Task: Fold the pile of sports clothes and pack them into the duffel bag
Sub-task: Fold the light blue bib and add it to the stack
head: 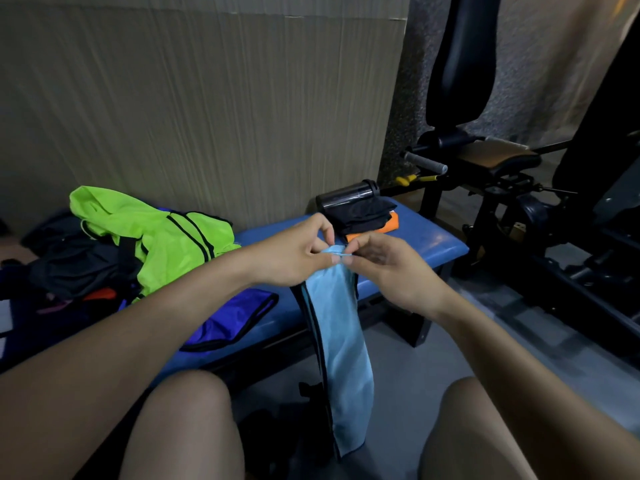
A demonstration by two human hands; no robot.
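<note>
Both hands, left (294,252) and right (388,268), pinch the top of a light-blue garment (341,341) hanging before the desk (433,244), whose left end holds a green vest (156,237).

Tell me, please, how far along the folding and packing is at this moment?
Early. Done: a small stack of black and orange pieces lies folded at the bench's far end. In hand: the left hand and right hand pinch the top of a hanging light blue garment. Left: the green vest, purple piece and dark clothes lie unfolded. No bag is clearly seen.
</note>
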